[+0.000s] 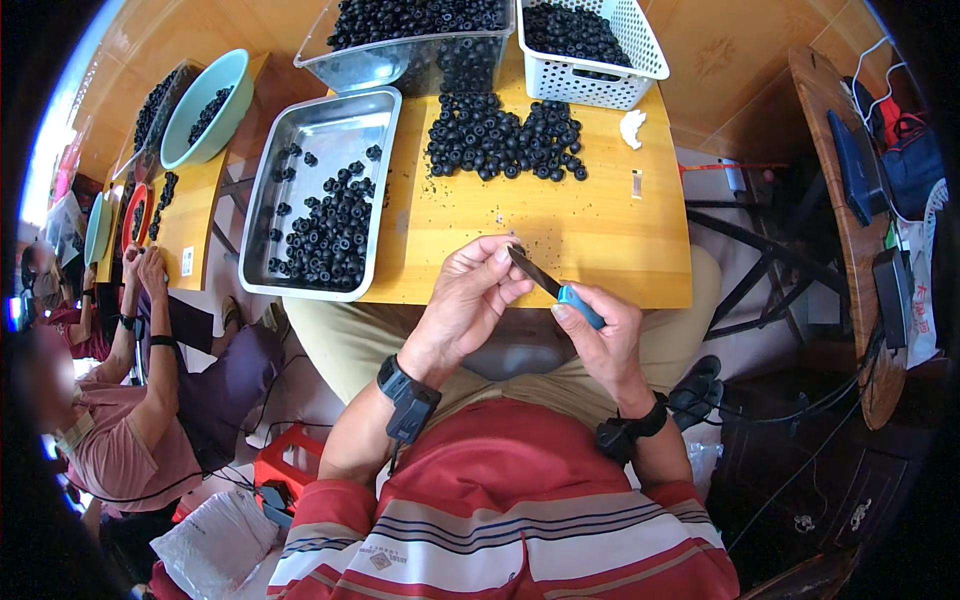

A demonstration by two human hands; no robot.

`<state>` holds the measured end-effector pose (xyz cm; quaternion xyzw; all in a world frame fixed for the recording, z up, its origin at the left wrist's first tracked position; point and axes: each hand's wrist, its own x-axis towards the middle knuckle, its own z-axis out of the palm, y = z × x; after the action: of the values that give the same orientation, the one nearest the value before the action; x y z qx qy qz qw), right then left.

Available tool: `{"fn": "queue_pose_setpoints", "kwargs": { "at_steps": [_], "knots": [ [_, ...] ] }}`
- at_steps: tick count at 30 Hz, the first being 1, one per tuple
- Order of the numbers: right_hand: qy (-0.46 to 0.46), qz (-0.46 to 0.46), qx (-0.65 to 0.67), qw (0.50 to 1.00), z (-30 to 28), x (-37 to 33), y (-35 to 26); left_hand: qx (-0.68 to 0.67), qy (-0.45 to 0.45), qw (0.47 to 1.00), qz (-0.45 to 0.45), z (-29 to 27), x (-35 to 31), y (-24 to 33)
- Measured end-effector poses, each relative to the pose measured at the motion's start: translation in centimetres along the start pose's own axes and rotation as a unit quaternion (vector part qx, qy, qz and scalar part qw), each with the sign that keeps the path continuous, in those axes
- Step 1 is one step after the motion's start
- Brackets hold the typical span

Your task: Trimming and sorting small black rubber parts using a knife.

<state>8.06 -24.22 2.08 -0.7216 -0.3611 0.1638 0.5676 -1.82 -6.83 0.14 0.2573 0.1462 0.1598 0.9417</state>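
Observation:
My right hand (605,330) grips a knife by its blue handle (582,306), and the dark blade (533,271) points up and to the left. The blade's tip reaches the fingertips of my left hand (470,290). Thumb and forefinger of that hand are pinched together at the tip; what they hold, if anything, is too small to make out. Both hands are above the near edge of the yellow wooden table (610,240). Beyond them lies a pile of small, round black parts with holes (505,140). More such parts fill the lower half of a metal tray (385,110) on the left.
At the table's far side stand a clear plastic bin (335,68) and a white perforated basket (590,88), both holding black parts. A crumpled white tissue (632,128) lies at the right. Two people sit at another table (200,215) on the left, with a green bowl (235,110).

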Motion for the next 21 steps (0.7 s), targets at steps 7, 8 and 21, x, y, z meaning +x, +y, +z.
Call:
{"fn": "queue_pose_setpoints", "kwargs": {
  "at_steps": [7,8,21],
  "knots": [
    [0.116,0.083,0.027,0.989,-2.0,0.8,1.9,0.0,-0.058,0.998,0.037,1.9,-1.2,1.6],
    [0.113,0.084,0.029,0.99,-1.9,0.8,1.1,0.018,-0.045,0.998,0.045,1.9,-1.3,1.9],
    [0.025,0.045,0.047,0.998,0.1,0.5,-0.4,0.252,0.076,0.95,0.168,2.0,-4.4,4.3]
  ]
}}
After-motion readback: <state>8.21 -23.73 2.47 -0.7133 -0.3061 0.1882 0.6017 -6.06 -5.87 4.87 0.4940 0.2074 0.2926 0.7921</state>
